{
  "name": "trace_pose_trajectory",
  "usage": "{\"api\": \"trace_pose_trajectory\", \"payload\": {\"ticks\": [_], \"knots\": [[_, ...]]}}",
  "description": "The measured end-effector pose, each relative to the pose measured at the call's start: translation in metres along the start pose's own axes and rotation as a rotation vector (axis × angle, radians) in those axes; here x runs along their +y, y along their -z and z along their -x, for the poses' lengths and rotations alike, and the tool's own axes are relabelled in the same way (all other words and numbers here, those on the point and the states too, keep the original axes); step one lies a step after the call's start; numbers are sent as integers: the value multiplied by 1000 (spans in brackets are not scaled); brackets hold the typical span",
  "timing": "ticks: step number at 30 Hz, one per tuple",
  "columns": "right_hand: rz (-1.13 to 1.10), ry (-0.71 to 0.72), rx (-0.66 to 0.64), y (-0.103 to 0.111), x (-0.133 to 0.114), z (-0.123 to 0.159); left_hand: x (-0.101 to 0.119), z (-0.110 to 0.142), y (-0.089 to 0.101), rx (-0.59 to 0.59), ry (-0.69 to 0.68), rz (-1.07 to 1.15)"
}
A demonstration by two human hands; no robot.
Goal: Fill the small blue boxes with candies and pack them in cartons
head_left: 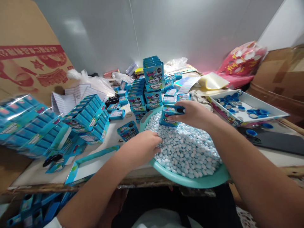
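Observation:
My right hand (191, 114) grips a small blue candy box (168, 119) with "CARAMELO MACIZO" lettering, thumb on the near face and fingers over the top. The box is tilted just above a heap of pale blue and white candies (187, 148) in a turquoise plastic basin (180, 181). At the basin's left side, my left hand (146, 145) has its fingers curled together at the candies; what they hold is hidden. Left of the basin, near that hand, another blue box (128, 130) lies on the table.
Behind the basin rise stacks of blue boxes (153, 76). To the left stand filled display trays (83, 114), a wrapped pack (21, 123) and an open blue tray (92, 164). At right sit a white tray (249, 107) with blue caps and a dark flat slab (277, 141).

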State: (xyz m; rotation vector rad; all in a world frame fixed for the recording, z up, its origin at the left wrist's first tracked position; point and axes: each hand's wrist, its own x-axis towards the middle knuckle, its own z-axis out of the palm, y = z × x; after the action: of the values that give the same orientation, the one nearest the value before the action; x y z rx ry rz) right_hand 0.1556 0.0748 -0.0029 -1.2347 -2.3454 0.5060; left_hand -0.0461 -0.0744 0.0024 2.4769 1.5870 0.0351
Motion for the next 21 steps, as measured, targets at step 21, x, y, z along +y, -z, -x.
{"api": "trace_pose_trajectory", "payload": {"ticks": [21], "knots": [[-156,-20,-82,0,1,1,-69,31,44,434,69,330]]}}
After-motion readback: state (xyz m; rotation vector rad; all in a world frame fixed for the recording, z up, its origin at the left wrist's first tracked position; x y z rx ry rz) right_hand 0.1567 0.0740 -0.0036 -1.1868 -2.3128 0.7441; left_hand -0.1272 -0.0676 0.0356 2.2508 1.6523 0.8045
